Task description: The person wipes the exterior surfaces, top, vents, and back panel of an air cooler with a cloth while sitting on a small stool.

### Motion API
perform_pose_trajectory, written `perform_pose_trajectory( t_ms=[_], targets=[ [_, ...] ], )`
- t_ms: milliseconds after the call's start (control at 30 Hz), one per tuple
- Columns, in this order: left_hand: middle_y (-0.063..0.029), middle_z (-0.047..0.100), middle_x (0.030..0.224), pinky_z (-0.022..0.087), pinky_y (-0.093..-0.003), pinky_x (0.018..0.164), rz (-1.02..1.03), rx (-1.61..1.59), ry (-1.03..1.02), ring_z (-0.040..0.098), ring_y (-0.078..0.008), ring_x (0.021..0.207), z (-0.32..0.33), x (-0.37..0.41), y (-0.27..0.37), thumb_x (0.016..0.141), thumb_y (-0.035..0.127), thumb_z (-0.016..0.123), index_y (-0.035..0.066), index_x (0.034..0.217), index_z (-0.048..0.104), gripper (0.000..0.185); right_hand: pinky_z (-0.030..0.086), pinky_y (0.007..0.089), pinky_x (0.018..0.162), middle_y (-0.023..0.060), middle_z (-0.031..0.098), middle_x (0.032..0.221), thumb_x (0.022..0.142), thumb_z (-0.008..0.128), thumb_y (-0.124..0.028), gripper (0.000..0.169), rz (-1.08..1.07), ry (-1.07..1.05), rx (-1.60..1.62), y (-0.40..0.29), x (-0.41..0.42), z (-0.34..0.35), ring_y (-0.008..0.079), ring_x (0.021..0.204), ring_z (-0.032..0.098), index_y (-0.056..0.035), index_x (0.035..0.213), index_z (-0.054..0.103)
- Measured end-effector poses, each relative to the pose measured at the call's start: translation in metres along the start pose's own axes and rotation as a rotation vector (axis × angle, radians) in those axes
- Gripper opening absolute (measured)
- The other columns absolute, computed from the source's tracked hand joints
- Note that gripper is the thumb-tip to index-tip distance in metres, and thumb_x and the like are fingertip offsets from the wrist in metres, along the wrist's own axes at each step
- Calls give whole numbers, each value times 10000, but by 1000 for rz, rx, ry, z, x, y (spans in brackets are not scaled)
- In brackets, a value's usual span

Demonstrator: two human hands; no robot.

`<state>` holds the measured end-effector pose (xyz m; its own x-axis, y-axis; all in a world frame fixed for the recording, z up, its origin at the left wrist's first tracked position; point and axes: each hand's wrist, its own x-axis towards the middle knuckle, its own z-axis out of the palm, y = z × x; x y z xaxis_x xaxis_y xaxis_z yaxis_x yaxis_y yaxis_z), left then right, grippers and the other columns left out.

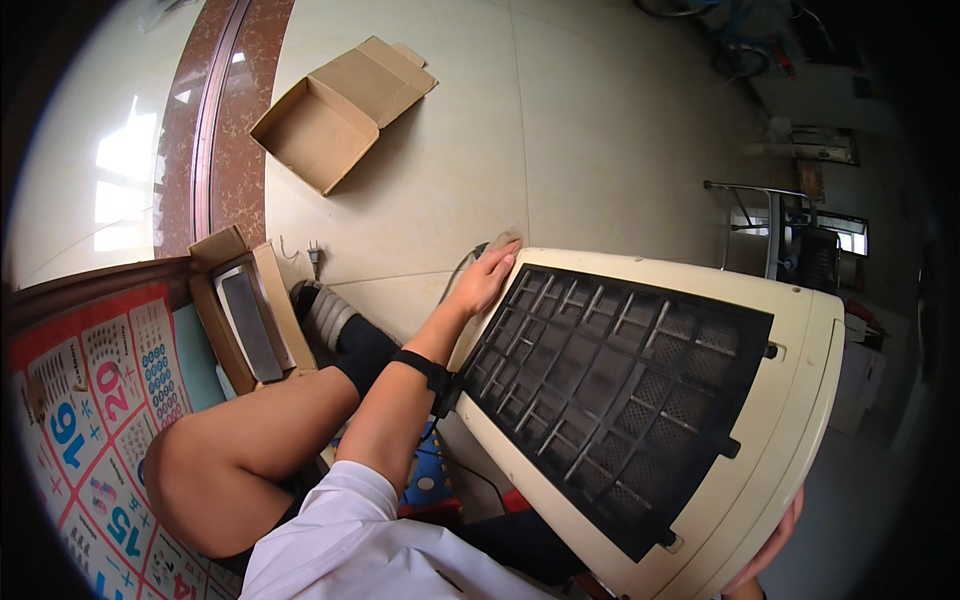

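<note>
In front of me stands a cream plastic appliance (787, 420), tilted, its large side towards me. A black filter grille (600, 375) fills most of that side, with dusty mesh behind its bars and small black tabs along one edge. My left hand (484, 281) lies along the far left end of the housing, fingers stretched over its edge. My right hand (776, 540) grips the opposite end near the lower right corner; most of its fingers are hidden behind the housing. A black strap with a small device (442, 386) is around my left forearm.
An open cardboard box (322, 135) lies on the tiled floor ahead. Beside my shoe, a narrower carton (300, 337) holds a grey object (253, 326). A power plug (314, 259) is near the shoe. A printed number chart (97, 450) lies at left, a metal-framed chair (772, 225) stands at right.
</note>
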<state>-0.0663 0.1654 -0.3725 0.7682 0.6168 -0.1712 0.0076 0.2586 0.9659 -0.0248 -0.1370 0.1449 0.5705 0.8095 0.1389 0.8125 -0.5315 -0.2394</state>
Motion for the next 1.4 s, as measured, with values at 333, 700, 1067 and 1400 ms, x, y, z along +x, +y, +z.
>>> perform_pose_trajectory(
  t_ms=[333,700,1067,1400],
  targets=[
    [-232,646,1210,453,-445,991,-398,343,-135,587,-421,1147,-25,-17,-80,1033,449,347,127,1353,563,503,321,472,1134,184,362,1499,720,644,-770,1070,-13,-28,11,51,-26,-29,319,1371,404,-40,1457,380],
    [-146,654,1274,432,-341,1025,-280,-169,292,591,-269,1198,-26,-32,-68,1031,334,483,107,1316,620,389,315,491,1138,183,248,1557,943,461,-596,784,83,-42,-55,37,-27,-33,321,1392,366,-56,1491,308],
    [-195,523,1406,323,-375,1131,-78,29,23,456,-309,1340,-11,-26,-87,1075,367,320,94,1435,481,480,306,506,1141,209,283,1545,868,524,-688,905,-60,-55,-57,-2,7,-1,358,1400,358,-41,1472,334],
    [-180,701,1076,485,-366,901,-514,87,-54,649,-278,971,-39,-82,-55,1022,490,432,66,1265,641,532,233,554,1165,341,232,1538,895,386,-756,994,-160,-76,-16,-34,32,17,454,1425,299,23,1502,275]
  ],
)
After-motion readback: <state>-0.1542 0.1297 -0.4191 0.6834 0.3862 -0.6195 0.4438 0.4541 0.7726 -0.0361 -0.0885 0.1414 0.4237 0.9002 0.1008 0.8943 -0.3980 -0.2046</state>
